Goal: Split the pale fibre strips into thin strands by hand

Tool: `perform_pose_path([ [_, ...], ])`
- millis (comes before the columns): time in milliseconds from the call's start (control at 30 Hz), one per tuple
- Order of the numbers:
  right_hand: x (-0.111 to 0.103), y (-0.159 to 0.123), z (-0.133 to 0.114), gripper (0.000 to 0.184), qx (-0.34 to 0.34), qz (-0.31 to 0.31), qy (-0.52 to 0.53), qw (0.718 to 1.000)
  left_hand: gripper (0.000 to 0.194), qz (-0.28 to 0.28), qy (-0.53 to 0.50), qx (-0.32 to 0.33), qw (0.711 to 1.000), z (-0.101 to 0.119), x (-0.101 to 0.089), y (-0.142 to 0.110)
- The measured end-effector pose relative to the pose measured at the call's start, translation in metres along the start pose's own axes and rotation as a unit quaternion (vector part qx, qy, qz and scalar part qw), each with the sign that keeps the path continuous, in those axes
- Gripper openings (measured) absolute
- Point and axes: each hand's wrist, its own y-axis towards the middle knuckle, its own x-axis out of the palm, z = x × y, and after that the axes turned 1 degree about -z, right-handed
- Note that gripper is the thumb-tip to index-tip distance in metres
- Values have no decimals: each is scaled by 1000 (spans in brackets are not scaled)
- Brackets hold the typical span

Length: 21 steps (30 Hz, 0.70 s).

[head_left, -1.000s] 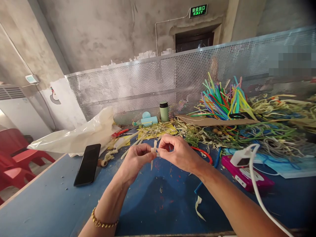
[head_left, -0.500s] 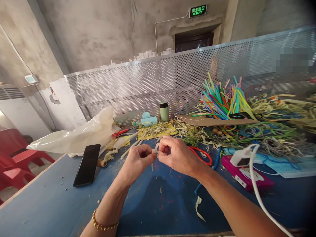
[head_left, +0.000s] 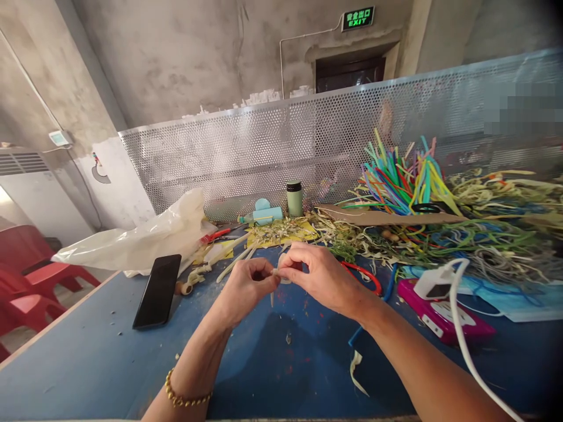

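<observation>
Both hands meet over the middle of the blue table. My left hand pinches a pale, straw-like strip, one end of which hangs below the fingertips. Close against it, my right hand is pinched on the same strip, which bends up into a small loop by the right fingers. Most of the strip is hidden by the fingers. Beyond the hands lie more pale strips and a yellow sheet strewn with straw scraps.
A black phone and plastic bag lie left. To the right are red-handled scissors, a magenta box with a white charger and cable, and a blue mask. Behind stand a green bottle, colourful pipe cleaners and a perforated metal screen.
The right fingers have shifted slightly left and closed in on the left fingertips. The strip's upper part now curves closer to the right hand. The view has moved a little.
</observation>
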Motion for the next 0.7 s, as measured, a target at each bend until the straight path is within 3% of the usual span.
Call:
perform_pose_path([
  [467, 8, -1, -3, 13, -31, 25, -13, 999, 25, 2, -29, -21, 999, 2, 0, 1],
  [700, 7, -5, -6, 11, -57, -17, -35, 998, 28, 1, -33, -17, 999, 1, 1, 2],
])
